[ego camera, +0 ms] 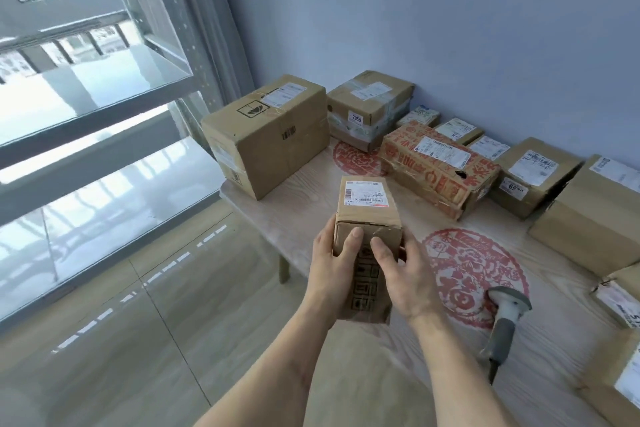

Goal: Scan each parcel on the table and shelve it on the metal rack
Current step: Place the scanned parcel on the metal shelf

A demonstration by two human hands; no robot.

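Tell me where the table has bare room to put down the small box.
Free: table between the large box, the red-printed box and the scanner. Crowded: the wall side and right edge.

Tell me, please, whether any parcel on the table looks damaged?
Yes. The red-printed box behind the held parcel has a dark hole torn near its right end, and its front edge looks crushed and wrinkled.
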